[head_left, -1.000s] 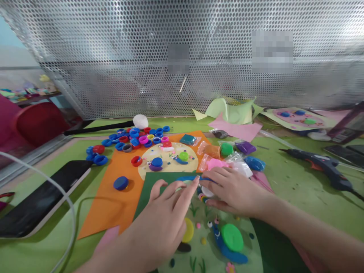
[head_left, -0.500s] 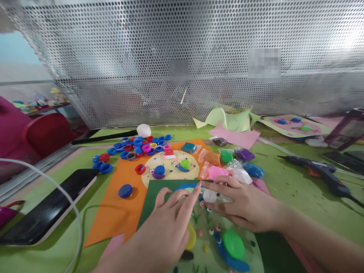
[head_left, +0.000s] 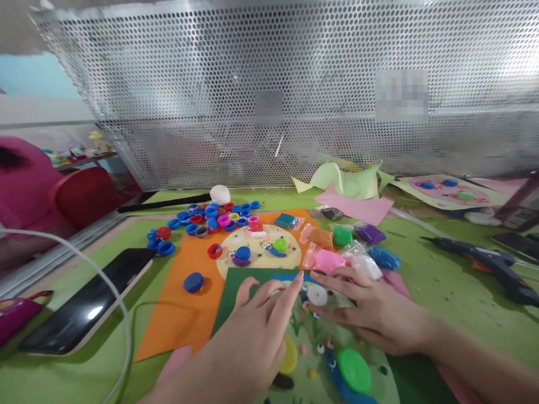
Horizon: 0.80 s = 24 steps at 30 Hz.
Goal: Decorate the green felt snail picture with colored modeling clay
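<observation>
Head view, table (head_left: 450, 294): green, beneath the dark green card (head_left: 242, 280).
Left hand (head_left: 256, 328): unclenched, index fingertip near the card's far edge.
Right hand (head_left: 374, 308): unclenched, fingers parted over the card.
White disc (head_left: 318, 295): on the card's far part, between right-hand fingers.

Packets (head_left: 330, 261) obstruct beyond the right hand (head_left: 377, 308), with passing room beside the glue gun (head_left: 490, 259).

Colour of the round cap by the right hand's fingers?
White; the round cap shows best in the head view.
</observation>
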Motion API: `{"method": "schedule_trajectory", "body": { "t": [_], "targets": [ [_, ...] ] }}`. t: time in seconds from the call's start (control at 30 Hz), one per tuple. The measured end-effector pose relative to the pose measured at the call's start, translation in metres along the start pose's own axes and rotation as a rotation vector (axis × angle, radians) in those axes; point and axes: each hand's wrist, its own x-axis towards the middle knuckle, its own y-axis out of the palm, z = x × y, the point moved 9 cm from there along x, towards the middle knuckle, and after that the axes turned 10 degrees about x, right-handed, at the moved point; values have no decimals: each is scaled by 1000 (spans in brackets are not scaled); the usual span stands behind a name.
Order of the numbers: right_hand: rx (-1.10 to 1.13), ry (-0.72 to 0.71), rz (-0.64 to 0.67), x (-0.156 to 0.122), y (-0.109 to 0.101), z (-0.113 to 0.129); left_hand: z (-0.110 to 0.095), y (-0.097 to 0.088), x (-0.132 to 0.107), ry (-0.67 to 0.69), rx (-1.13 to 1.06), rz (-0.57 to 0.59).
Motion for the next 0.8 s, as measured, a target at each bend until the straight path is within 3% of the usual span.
{"method": "schedule_trajectory", "body": {
  "t": [0.1,0.3,0.5,0.8],
  "targets": [
    [14,-8,10,0,1,0,1,0,0,-9,6,2],
    [9,24,-87,2,-11,-2,2,-1,-1,-28,-10,-1],
    [11,-1,-39,5,-4,2,0,-2,1,-13,45,4],
    [-18,170,-163,18,-5,-9,1,-4,0,-20,77,-14]
  ]
}}
